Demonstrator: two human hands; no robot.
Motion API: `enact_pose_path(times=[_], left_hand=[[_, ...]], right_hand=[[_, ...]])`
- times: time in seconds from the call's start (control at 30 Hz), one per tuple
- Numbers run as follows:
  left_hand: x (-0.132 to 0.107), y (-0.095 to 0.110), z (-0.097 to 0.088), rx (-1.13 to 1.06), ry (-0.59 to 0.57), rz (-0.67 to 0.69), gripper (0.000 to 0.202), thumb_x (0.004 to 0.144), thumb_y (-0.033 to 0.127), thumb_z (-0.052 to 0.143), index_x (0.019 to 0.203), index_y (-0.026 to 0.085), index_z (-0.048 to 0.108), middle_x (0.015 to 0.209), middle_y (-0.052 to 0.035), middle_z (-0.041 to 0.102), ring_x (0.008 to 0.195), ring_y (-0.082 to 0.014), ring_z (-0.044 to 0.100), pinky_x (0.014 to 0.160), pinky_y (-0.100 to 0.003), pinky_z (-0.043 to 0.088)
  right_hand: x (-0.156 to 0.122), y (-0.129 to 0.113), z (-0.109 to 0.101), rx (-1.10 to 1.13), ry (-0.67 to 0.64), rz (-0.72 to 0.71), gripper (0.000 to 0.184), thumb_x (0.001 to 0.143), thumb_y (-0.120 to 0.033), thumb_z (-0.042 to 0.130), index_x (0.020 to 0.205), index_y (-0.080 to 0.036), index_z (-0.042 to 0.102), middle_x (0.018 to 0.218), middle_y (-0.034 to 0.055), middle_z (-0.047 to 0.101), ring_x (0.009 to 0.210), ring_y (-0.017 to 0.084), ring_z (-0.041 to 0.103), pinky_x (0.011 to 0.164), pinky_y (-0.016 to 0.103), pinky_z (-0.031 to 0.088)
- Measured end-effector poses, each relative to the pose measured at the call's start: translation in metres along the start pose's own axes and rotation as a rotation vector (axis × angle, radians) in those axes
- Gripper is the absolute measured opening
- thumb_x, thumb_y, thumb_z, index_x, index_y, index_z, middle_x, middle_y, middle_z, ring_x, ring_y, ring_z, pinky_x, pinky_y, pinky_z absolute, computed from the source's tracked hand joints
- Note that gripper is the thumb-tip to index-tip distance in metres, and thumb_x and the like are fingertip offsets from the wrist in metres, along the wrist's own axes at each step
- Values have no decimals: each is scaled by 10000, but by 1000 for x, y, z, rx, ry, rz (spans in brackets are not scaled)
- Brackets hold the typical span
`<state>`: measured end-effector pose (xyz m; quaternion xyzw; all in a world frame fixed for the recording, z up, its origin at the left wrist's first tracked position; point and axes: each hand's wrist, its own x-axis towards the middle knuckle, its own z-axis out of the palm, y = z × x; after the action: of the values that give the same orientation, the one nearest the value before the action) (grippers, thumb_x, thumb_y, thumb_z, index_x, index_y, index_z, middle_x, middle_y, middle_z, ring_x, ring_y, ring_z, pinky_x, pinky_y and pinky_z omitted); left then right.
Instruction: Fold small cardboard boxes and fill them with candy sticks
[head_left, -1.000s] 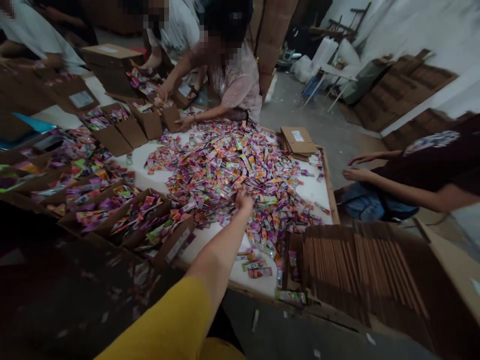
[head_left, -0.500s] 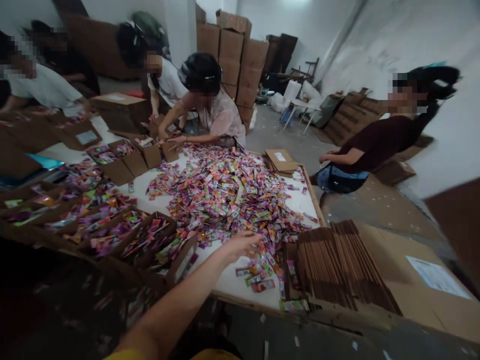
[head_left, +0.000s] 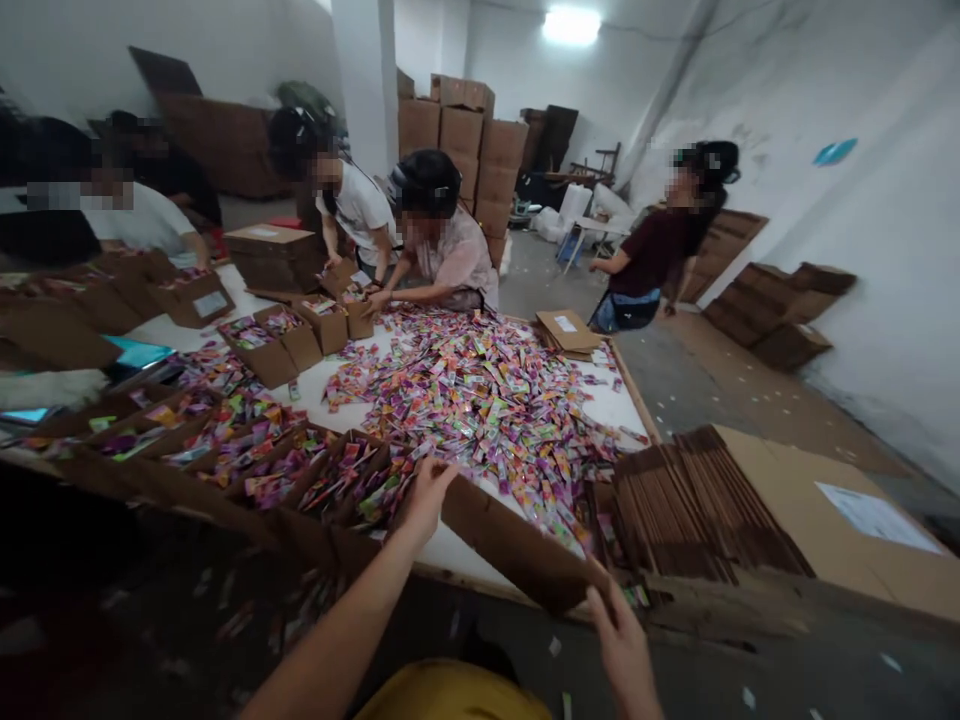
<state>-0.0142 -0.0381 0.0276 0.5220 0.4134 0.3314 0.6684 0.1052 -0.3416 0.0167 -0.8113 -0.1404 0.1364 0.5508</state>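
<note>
A brown cardboard carton [head_left: 517, 548] is held slanting over the near edge of the white table [head_left: 480, 562]. My left hand [head_left: 430, 497] pinches its upper left corner. At the lower right end, my right hand [head_left: 619, 622] grips it between thumb and fingers. Whether the carton is folded flat or opened up, I cannot tell. Just beyond it spreads a big heap of small colourful packets [head_left: 480, 400]. Beside my left hand stands a row of open cartons filled with packets [head_left: 281, 470].
Folded cartons [head_left: 682, 510] stand packed at the right, by a large cardboard sheet [head_left: 795, 490]. A co-worker [head_left: 450, 245] handles small boxes [head_left: 352, 305] across the table; others work at the left. Another person [head_left: 649, 250] stands back right. Flat cartons [head_left: 568, 332] lie on the far corner.
My left hand has left the loose packets at the near edge and now holds a carton. My right hand has come into view on it. The person at the right has moved farther away.
</note>
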Motion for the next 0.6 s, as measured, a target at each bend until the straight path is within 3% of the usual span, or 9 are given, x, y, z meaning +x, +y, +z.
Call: enact_pose_path(times=[0.07,0.17,0.27,0.37,0.47,0.6], left_hand=[[-8,-16,-2,168,-35,100,326,684,459,722,879,217,625,998,-47,621,1033,-226,577,971,-350,426],[-19,-31,-2,354,-34,202,475,736,385,673,1180,236,594,1285,-92,553,1234,-249,503,1088,-386,358],[-23,-29,-6,360,-57,216,742,753,362,653,1435,271,376,1524,-84,379,1409,-238,355,1164,-364,272],[-20,-19,-11,376,-199,322,850,730,325,663,1492,313,286,1589,-37,293,1464,-221,265,1190,-338,226],[-13,-16,-12,372,-250,275,871,718,336,677,1496,301,286,1573,-62,328,1455,-242,290,1181,-378,252],[-2,-31,-7,335,-86,120,813,741,382,662,1472,261,327,1508,-108,424,1414,-251,371,1155,-394,297]], right_hand=[[-1,-8,27,86,4,-16,596,720,-635,632,1103,-185,706,1164,118,691,1153,292,597,1001,386,465],[13,-21,53,153,116,13,534,699,-604,666,974,-152,735,1079,132,714,1077,288,620,989,392,457],[37,-22,63,176,223,110,528,624,-571,720,892,-117,756,980,143,736,961,290,646,889,368,493],[63,-18,60,176,281,166,574,599,-598,709,870,-95,767,881,139,743,843,274,649,744,333,507],[80,-20,53,59,212,150,579,617,-671,659,732,-113,765,693,97,712,750,258,631,660,315,482],[89,-28,46,-75,-50,74,542,636,-691,627,511,-167,677,526,58,608,642,237,585,585,301,432]])
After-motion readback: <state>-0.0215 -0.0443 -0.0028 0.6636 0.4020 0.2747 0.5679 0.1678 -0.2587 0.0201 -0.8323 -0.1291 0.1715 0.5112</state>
